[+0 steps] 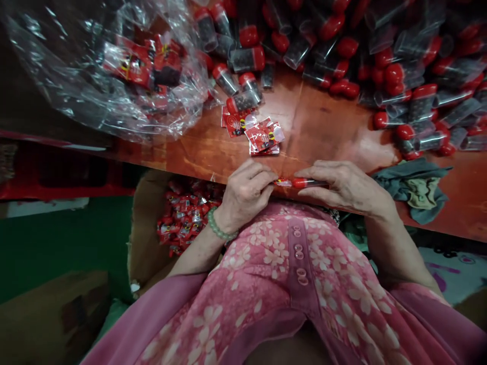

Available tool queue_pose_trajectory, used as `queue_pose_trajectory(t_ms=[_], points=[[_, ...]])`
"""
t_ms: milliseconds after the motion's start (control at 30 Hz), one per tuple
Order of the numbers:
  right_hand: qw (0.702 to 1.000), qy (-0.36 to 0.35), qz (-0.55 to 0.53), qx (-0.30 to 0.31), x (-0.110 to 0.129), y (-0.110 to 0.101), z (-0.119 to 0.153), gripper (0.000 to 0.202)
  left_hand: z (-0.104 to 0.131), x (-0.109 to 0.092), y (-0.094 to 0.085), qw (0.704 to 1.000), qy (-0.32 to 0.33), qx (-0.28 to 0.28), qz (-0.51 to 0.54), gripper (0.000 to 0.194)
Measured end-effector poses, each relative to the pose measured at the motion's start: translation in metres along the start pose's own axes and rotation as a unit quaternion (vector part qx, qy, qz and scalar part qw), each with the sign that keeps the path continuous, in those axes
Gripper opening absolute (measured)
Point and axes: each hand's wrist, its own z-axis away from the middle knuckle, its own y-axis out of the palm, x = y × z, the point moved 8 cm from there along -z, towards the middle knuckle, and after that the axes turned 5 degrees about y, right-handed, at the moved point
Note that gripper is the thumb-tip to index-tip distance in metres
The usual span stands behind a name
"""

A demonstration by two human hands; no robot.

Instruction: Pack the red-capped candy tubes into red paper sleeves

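Observation:
At the table's near edge, my left hand (249, 190) is closed, its fingertips pinching a small red printed wrapper (282, 182). My right hand (346, 185) grips a small clear tube with a red cap (302, 183) between thumb and fingers, the capped end pointing left and meeting the wrapper. Its far end is hidden in my palm. Just beyond my hands lies a small stack of flat red printed wrappers (262, 137). Several loose red-capped tubes (243, 99) with dark contents rest behind that stack.
A large pile of red-capped tubes (418, 101) covers the table's back and right. Back left lies a clear plastic bag (182, 119) with red wrappers inside. Below the left edge, a cardboard box (142, 223) holds many red packets (186, 215). A grey-green cloth (422, 187) lies at right.

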Motion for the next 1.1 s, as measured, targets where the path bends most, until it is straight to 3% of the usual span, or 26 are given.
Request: queue_pose_trajectory(t_ms=[100, 300, 467, 700, 967, 1100], points=[[1.000, 0.014, -0.003, 0.017, 0.001, 0.004, 0.002, 0.036, 0.006, 0.005, 0.003, 1.000, -0.023, 0.003, 0.019, 0.009], [0.995, 0.047, -0.063, -0.057, 0.003, -0.010, 0.007, 0.031, 0.012, 0.013, 0.000, 0.996, -0.030, -0.039, 0.070, 0.011], [0.997, 0.045, -0.068, -0.015, 0.011, -0.001, 0.005, 0.035, 0.014, 0.017, 0.005, 0.990, -0.039, -0.021, 0.133, 0.010], [0.997, 0.047, -0.020, 0.058, 0.013, 0.020, -0.001, 0.034, 0.026, 0.019, 0.021, 0.958, -0.095, 0.059, 0.263, 0.009], [0.982, 0.087, -0.005, 0.165, 0.007, 0.051, -0.003, 0.021, 0.037, 0.018, 0.040, 0.950, -0.099, 0.150, 0.257, 0.013], [0.980, 0.112, 0.008, 0.164, -0.002, 0.057, -0.007, 0.017, 0.039, 0.022, 0.049, 0.934, -0.108, 0.185, 0.287, 0.017]])
